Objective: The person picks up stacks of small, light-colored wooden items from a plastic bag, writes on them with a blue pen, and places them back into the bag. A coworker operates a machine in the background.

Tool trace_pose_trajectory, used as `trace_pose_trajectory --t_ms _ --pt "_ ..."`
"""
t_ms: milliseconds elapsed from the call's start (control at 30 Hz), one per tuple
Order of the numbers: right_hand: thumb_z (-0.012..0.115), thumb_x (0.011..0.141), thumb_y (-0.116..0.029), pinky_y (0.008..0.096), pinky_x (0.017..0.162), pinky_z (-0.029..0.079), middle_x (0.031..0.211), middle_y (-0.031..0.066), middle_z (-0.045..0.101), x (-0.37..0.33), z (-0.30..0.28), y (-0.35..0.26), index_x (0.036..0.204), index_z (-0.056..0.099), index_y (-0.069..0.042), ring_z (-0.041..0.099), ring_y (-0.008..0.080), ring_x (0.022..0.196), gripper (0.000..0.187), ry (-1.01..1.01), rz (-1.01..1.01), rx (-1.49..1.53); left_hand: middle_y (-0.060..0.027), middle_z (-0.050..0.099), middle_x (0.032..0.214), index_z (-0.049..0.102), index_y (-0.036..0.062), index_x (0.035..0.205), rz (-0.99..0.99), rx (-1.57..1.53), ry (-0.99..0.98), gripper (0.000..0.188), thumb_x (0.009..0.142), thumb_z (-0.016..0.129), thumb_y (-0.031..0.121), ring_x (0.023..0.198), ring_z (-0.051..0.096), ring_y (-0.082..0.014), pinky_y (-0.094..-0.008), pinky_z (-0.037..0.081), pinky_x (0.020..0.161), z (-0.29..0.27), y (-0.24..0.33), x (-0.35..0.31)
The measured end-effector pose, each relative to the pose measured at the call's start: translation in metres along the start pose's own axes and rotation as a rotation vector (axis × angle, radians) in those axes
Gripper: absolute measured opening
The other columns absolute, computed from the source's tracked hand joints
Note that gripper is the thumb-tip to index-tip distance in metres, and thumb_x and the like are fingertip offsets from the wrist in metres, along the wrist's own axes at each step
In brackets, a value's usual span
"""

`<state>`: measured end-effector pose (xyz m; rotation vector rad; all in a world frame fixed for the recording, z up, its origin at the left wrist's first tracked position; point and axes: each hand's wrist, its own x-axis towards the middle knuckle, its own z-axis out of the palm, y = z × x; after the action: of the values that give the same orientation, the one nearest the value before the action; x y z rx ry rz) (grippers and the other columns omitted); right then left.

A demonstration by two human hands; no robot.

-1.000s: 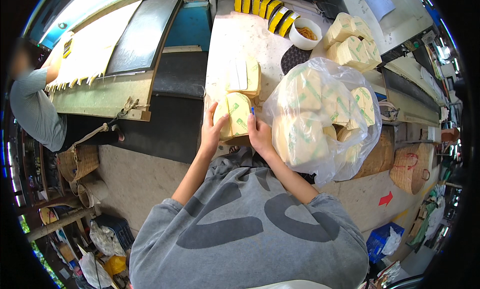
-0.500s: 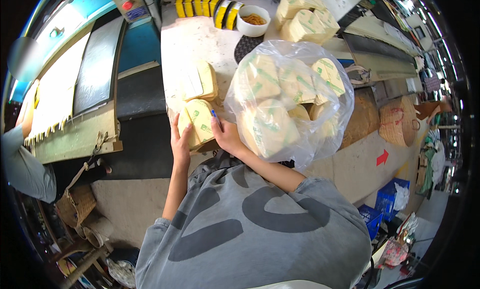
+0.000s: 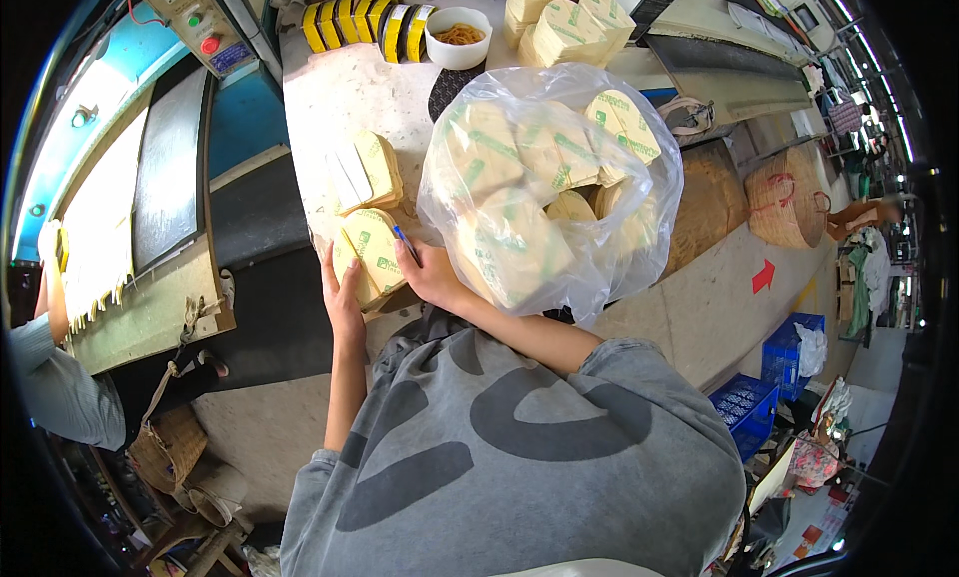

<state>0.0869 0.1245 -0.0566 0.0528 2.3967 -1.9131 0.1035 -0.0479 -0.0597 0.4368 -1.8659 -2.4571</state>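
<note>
A co-worker's sleeve point(image 3: 48, 339) shows at far left, by a bench point(image 3: 170, 322) bearing pale fringed material. At the near edge of the white table point(image 3: 310, 92), the person's left hand point(image 3: 345, 299) is half spread, fingers along the left side of a cream, green-printed stack point(image 3: 376, 249), thumb near its top. The stack is between both hands, just in front of a second pile point(image 3: 380, 167) with a white card point(image 3: 348, 175) on it. At its right side the right hand point(image 3: 432, 274) is partly curled, a blue pen point(image 3: 405, 241) held between the fingers; the fingertips' grip beneath cannot be made out. Even, light pressure from both sides should keep the sheets' edges flush, and the pen's tip is best kept clear of the printed faces. Beyond sits a white bowl point(image 3: 460, 54) of brownish loops. A clear bag point(image 3: 624, 292) of more such stacks crowds the right forearm, so the elbow is better moved gently. A basket point(image 3: 784, 212) stands farther right.
</note>
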Motion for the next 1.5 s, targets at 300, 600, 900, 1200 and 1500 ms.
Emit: trace_pose_trajectory --t_ms 300,600,900,1200,1500 --pt "0.05 0.111 -0.036 0.0387 0.064 0.051 0.081 0.0093 0.073 0.007 0.009 0.032 0.103 0.07 0.006 0.065 0.0161 0.073 0.047 -0.059 -0.147 0.103 -0.0169 0.051 0.151 0.04 0.0086 0.16 0.056 0.191 0.065 0.075 0.096 0.075 0.028 0.135 0.053 -0.0255 -0.0372 0.045 0.112 -0.009 -0.001 -0.007" --pt "0.041 0.113 -0.042 0.0409 0.087 0.056 0.107 0.025 0.075 -0.005 -0.006 0.025 0.118 0.069 0.008 0.073 0.034 0.099 0.057 -0.071 0.003 -0.125 -0.0204 0.05 0.154 0.047 0.003 0.154 0.314 0.295 0.111 0.071 0.097 0.065 0.041 0.143 0.047 -0.0335 -0.0398 0.033 0.121 -0.013 -0.027 -0.02" --pt "0.039 0.114 -0.041 0.0423 0.089 0.054 0.11 0.0273 0.073 -0.002 -0.01 0.033 0.12 0.065 0.011 0.071 0.0361 0.099 0.059 -0.081 0.109 -0.138 -0.0201 0.05 0.153 0.043 0.0039 0.156 0.251 0.27 0.049 0.077 0.094 0.069 0.04 0.143 0.048 -0.0304 -0.0393 0.035 0.12 -0.021 -0.018 -0.016" --pt "0.036 0.114 -0.04 0.0428 0.091 0.052 0.112 0.028 0.071 -0.001 -0.013 0.043 0.12 0.064 0.012 0.068 0.0376 0.1 0.059 -0.107 0.118 -0.134 -0.022 0.051 0.152 0.044 0.004 0.155 0.267 0.262 0.048 0.076 0.094 0.068 0.041 0.141 0.05 -0.0337 -0.0408 0.037 0.119 -0.025 -0.017 -0.019" --pt "0.036 0.115 -0.039 0.0429 0.087 0.053 0.109 0.027 0.072 -0.009 -0.003 0.013 0.118 0.064 0.012 0.069 0.0363 0.098 0.058 -0.083 0.036 -0.077 -0.0209 0.055 0.147 0.047 0.0046 0.153 0.238 0.241 0.037 0.072 0.092 0.069 0.036 0.138 0.053 -0.0333 -0.0413 0.04 0.116 -0.025 -0.015 -0.021"
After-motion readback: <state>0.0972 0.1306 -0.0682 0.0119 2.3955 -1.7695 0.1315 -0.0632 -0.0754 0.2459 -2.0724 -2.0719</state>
